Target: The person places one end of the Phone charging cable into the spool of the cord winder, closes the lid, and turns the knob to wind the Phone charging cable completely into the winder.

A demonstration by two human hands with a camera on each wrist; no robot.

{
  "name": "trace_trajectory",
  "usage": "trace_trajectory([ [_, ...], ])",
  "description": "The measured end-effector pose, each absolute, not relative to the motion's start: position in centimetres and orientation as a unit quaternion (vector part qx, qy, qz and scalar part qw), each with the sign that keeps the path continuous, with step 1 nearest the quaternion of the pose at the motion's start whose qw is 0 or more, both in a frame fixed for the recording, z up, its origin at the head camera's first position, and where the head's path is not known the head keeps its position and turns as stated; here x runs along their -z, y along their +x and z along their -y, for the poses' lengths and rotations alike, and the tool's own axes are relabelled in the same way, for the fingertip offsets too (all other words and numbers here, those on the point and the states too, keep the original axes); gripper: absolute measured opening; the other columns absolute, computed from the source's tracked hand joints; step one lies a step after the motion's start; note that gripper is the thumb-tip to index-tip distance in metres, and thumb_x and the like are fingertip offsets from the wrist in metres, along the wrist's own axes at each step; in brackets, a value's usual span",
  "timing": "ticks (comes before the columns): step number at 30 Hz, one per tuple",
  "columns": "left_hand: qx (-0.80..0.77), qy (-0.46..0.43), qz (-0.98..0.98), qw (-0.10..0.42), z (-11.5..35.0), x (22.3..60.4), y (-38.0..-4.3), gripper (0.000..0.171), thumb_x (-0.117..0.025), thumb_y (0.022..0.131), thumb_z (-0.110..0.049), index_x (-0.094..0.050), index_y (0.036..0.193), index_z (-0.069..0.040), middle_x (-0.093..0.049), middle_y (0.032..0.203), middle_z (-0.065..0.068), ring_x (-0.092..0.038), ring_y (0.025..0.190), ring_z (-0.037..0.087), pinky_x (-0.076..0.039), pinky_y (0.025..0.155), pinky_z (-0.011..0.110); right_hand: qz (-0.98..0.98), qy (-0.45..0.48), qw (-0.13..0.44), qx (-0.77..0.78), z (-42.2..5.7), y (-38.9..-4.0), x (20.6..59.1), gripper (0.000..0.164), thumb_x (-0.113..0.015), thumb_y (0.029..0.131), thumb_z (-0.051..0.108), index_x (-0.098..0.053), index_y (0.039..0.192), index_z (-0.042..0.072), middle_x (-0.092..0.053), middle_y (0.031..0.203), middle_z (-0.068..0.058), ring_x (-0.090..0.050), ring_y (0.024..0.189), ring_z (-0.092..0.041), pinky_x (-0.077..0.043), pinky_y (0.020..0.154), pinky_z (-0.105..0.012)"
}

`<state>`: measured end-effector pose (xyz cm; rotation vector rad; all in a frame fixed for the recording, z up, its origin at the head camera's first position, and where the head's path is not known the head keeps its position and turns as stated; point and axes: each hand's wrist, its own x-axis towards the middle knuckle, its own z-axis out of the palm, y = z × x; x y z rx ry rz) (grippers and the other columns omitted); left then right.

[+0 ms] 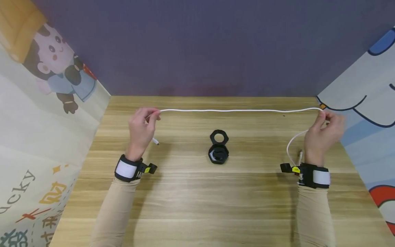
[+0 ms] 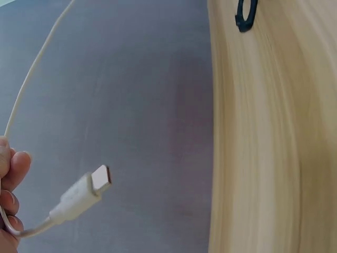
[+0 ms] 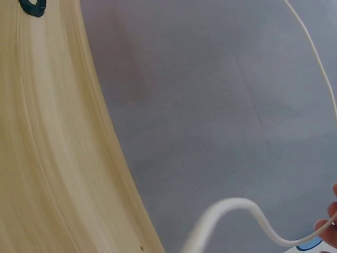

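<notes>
A white charging cable (image 1: pixel 222 110) stretches nearly straight between the two hands above the far part of the table. My left hand (image 1: pixel 142 127) pinches it near one end between thumb and fingers; the white plug (image 2: pixel 79 197) with its metal tip dangles below that hand. On the other side my right hand (image 1: pixel 325 133) pinches the cable, and the rest of it loops down beside the wrist to a second plug (image 1: pixel 300 156). Midway between the hands, nearer me than the cable, lies a black hexagonal case (image 1: pixel 218 158) with a ring-shaped flap (image 1: pixel 213 133) folded out from it.
The wooden table (image 1: pixel 216 206) ends at a dark grey-blue panel (image 1: pixel 216 48) at the back. Printed sheets with cartoon figures stand along the left side (image 1: pixel 18 120) and the right side (image 1: pixel 370 147). Each wrist wears a strapped camera.
</notes>
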<state>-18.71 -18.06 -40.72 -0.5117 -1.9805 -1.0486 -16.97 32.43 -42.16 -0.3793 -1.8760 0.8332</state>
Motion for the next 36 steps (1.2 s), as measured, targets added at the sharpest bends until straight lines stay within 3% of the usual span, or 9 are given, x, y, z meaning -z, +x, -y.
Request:
trace_trajectory([
  [2,0.423,-0.201,0.784,0.407,17.9,40.8,-18.7,0.007,-0.074,0.091,0.003,-0.071,0.088,0.008,-0.071,0.073,0.019,-0.058,0.060,0.028,-0.039,0.062,0.012,0.785,-0.161,0.489,-0.344,-32.2,-17.0,42.4,0.041,-0.057,0.107,0.029,-0.069,0.104,-0.010,-0.047,0.096,0.025,-0.050,0.096,-0.001,-0.041,0.093,-0.029],
  [4,0.427,-0.198,0.782,0.408,17.8,40.9,-18.7,0.007,-0.074,0.091,0.003,-0.071,0.088,0.009,-0.070,0.072,0.019,-0.057,0.059,0.027,-0.039,0.061,0.011,0.802,-0.154,0.469,-0.336,-32.0,-17.0,42.6,0.040,-0.056,0.108,0.027,-0.068,0.109,-0.012,-0.059,0.097,0.007,-0.058,0.101,-0.018,-0.042,0.096,-0.035],
  [7,0.433,-0.196,0.776,0.414,17.5,40.9,-18.6,0.006,-0.074,0.091,0.004,-0.071,0.087,0.008,-0.070,0.071,0.019,-0.056,0.057,0.027,-0.038,0.061,0.012,0.833,-0.132,0.433,-0.318,-31.8,-17.0,42.9,0.039,-0.055,0.108,0.024,-0.066,0.114,-0.013,-0.064,0.106,-0.023,-0.057,0.109,-0.043,-0.043,0.098,-0.047],
  [9,0.436,-0.199,0.773,0.415,17.2,40.9,-18.6,0.006,-0.074,0.091,0.004,-0.071,0.088,0.009,-0.070,0.071,0.019,-0.057,0.057,0.027,-0.039,0.061,0.011,0.854,-0.111,0.406,-0.307,-31.8,-17.0,43.2,0.039,-0.055,0.109,0.023,-0.065,0.116,-0.014,-0.062,0.112,-0.033,-0.055,0.110,-0.049,-0.041,0.098,-0.053],
  [15,0.440,-0.205,0.771,0.413,16.4,41.1,-18.4,0.007,-0.075,0.091,0.004,-0.071,0.087,0.008,-0.070,0.072,0.018,-0.057,0.057,0.027,-0.038,0.060,0.014,0.899,-0.038,0.341,-0.274,-31.3,-17.2,44.4,0.029,-0.064,0.104,0.014,-0.068,0.111,-0.013,-0.064,0.107,-0.032,-0.055,0.107,-0.052,-0.039,0.094,-0.060],
  [24,0.438,-0.201,0.773,0.412,16.1,41.2,-18.2,0.008,-0.075,0.091,0.003,-0.071,0.087,0.008,-0.070,0.072,0.017,-0.056,0.058,0.026,-0.039,0.060,0.014,0.921,0.095,0.288,-0.245,-30.5,-17.8,46.2,0.014,-0.074,0.093,0.003,-0.072,0.100,-0.009,-0.063,0.100,-0.028,-0.057,0.098,-0.048,-0.042,0.085,-0.058],
  [36,0.437,-0.203,0.775,0.409,15.9,41.1,-18.0,0.006,-0.074,0.091,0.003,-0.071,0.089,0.008,-0.071,0.073,0.017,-0.057,0.058,0.026,-0.039,0.061,0.015,0.934,0.113,0.218,-0.262,-29.9,-17.8,46.9,0.015,-0.072,0.096,0.007,-0.072,0.105,-0.006,-0.065,0.102,-0.025,-0.057,0.103,-0.047,-0.042,0.092,-0.059],
])
